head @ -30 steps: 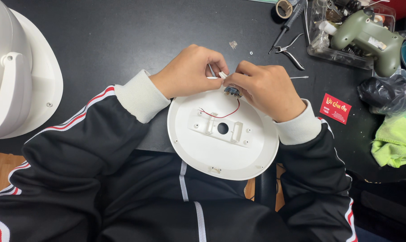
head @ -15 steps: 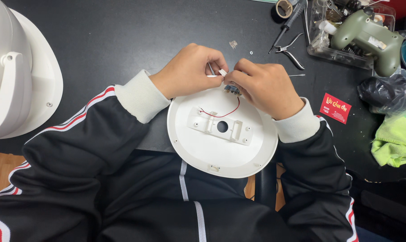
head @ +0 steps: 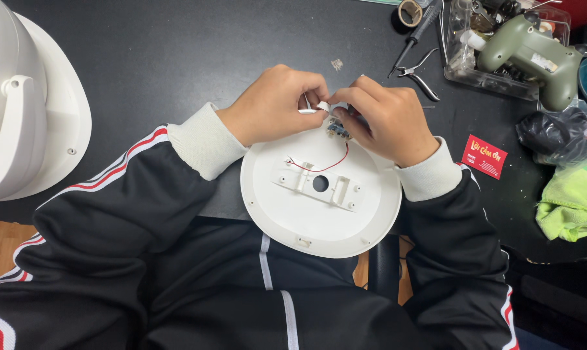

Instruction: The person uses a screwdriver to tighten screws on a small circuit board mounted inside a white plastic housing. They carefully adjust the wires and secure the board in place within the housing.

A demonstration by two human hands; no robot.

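Clear tray (head: 459, 61) with green drill (head: 533, 48)

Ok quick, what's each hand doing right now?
Left hand: closed, pinching a small white part.
Right hand: closed, pinching the same part above the round white base.

Pliers (head: 415, 70), a green glue gun (head: 530, 50) in a clear tray (head: 459, 61), a red card (head: 483, 156) and a green cloth (head: 574, 204) lay on the black table (head: 177, 58).

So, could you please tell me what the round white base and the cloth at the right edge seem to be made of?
The round white base looks like moulded plastic with a matte finish: it has ribs, screw bosses and a smooth, even rim. The yellow-green cloth looks like soft, fuzzy fabric, perhaps microfibre, since it lies in crumpled folds.
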